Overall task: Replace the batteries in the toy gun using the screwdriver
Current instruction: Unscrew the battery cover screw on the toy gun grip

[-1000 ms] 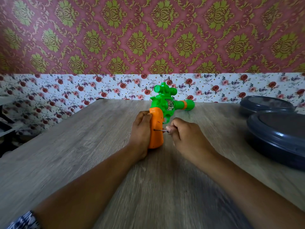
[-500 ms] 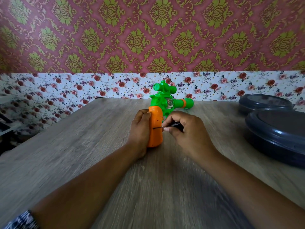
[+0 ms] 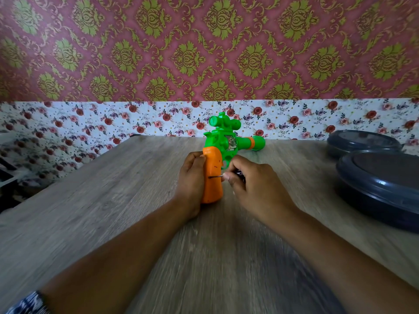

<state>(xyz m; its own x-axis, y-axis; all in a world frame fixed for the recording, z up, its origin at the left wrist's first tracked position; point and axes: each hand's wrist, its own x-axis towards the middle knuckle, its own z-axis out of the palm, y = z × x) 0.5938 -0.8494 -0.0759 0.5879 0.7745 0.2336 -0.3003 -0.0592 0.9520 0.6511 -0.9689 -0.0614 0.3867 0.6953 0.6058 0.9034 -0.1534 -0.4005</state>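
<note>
A green toy gun [image 3: 227,141] with an orange grip [image 3: 212,175] stands on the wooden table [image 3: 113,200], barrel pointing right. My left hand [image 3: 191,184] grips the orange grip from its left side. My right hand [image 3: 254,184] pinches a small screwdriver [image 3: 216,177], whose thin metal shaft lies level with its tip against the grip's right face. The screwdriver's dark handle is mostly hidden under my fingers.
Two dark blue lidded round containers [image 3: 383,184] [image 3: 360,141] sit at the table's right side, one behind the other. A floral-papered wall [image 3: 136,118] rises behind the table's far edge. Dark furniture [image 3: 6,177] stands off the table's left edge.
My right hand's fingers have shifted on the screwdriver, as in turning it; the tip stays on the orange grip. The left hand and gun stay in place.
</note>
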